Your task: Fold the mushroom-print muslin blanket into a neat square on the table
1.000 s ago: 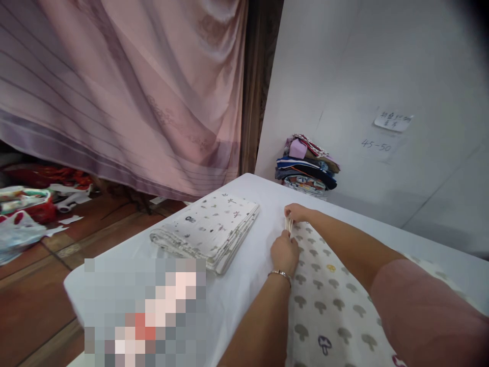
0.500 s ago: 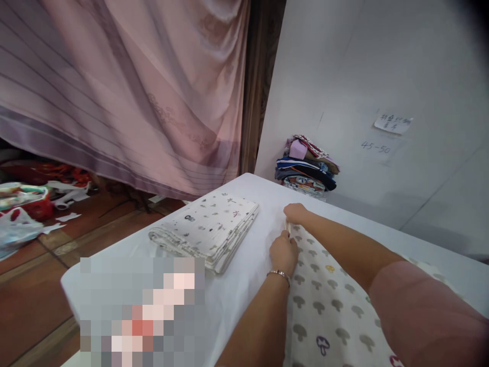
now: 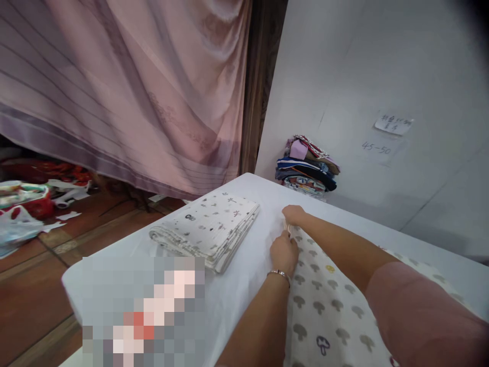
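Note:
A cream cloth point(image 3: 319, 306) printed with grey mushrooms lies spread over the right part of the white table point(image 3: 244, 306). At its far left corner, my right hand point(image 3: 293, 214) is closed on the edge, fingers pinched together. Just nearer to me, my left hand point(image 3: 284, 252), with a bracelet at the wrist, grips the same edge. Thin folded layers of the cloth show between the two hands. To the left rests a folded cloth point(image 3: 208, 221) with small dark prints, touched by neither hand. My right forearm hides part of the mushroom cloth.
A stack of folded clothes point(image 3: 305, 165) stands beyond the table's far edge, against the white wall point(image 3: 362, 76). A pink curtain point(image 3: 153, 92) hangs behind on the left. A red basket point(image 3: 40, 201) and plastic bags sit on the floor. Part of the table at lower left is pixelated.
My right hand has shifted very slightly left and down, still holding the cloth edge. My left hand and the folded cloth look the same.

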`<state>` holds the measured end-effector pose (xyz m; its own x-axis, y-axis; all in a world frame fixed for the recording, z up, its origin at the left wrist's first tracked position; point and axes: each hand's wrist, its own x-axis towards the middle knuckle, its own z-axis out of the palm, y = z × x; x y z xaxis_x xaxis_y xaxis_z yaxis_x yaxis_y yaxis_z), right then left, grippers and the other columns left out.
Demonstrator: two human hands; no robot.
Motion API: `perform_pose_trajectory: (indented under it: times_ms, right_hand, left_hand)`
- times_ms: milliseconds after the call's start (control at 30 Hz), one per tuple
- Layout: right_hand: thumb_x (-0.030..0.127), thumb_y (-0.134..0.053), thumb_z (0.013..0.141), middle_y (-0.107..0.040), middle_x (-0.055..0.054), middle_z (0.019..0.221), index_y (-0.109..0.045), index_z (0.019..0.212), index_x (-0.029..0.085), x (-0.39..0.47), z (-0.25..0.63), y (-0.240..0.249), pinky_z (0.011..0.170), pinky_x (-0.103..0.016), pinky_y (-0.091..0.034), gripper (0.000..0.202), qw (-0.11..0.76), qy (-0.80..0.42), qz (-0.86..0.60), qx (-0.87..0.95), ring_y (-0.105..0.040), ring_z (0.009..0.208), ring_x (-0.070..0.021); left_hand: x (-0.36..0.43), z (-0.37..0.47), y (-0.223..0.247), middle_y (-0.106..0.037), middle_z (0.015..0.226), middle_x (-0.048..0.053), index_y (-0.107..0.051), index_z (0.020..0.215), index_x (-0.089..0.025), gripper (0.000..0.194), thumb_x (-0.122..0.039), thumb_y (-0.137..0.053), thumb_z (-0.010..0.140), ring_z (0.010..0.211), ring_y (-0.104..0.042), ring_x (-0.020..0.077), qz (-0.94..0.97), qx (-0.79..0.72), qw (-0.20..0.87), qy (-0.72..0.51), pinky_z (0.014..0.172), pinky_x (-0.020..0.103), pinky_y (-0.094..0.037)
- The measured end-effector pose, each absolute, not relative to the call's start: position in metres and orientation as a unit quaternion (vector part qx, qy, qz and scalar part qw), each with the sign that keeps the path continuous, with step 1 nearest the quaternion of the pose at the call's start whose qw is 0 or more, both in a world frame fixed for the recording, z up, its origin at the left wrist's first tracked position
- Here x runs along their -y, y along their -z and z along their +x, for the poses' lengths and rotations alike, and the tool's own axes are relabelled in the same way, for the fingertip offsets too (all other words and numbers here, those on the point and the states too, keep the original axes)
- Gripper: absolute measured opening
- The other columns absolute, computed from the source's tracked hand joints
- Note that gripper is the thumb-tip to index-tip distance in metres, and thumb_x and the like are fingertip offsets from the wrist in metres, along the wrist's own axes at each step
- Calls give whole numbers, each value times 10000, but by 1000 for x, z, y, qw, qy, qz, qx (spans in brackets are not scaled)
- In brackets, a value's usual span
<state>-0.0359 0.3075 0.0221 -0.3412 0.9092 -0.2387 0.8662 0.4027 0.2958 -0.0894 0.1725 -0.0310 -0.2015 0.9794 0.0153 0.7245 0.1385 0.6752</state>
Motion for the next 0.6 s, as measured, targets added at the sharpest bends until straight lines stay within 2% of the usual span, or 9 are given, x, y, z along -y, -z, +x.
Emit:
perform_pose_trajectory:
  times_ms: [133, 367, 500, 600]
  right_hand:
    - [324, -530, 884, -600, -72, 1090, -584, 1054, 135, -311, -31, -26, 819, -384, -491, 259, 174, -48, 556, -812, -582, 970, -183]
    - [302, -553, 871, -600, -68, 1079, -593, 1024, 133, -310, -36, -28, 821, -381, -487, 231, 172, -26, 552, -816, -578, 971, -183]
    - [287, -557, 869, -594, -76, 1098, -596, 1026, 128, -310, -42, -31, 851, -395, -471, 226, 163, -22, 556, -815, -564, 1009, -194]
    - [304, -540, 880, -590, -73, 1097, -583, 1053, 135, -311, -41, -35, 830, -387, -483, 245, 150, -14, 575, -804, -571, 986, -188]
  left_hand:
    - [-171, -90, 28, -669, 898, 76, -558, 1014, -210, 210, -269, -443, 848, 840, -623, 202, 586, -724, 226, -285, 662, 275, -399]
    - [-173, -90, 29, -671, 894, 92, -573, 976, -176, 266, -305, -352, 904, 821, -624, 199, 566, -728, 237, -307, 653, 273, -395]
    - [-175, -91, 30, -672, 881, 108, -595, 929, -152, 342, -265, -273, 927, 817, -628, 207, 571, -728, 229, -303, 652, 282, -399]
    - [-176, -92, 31, -673, 888, 105, -599, 936, -157, 322, -236, -288, 917, 818, -628, 207, 565, -731, 233, -304, 649, 285, -402]
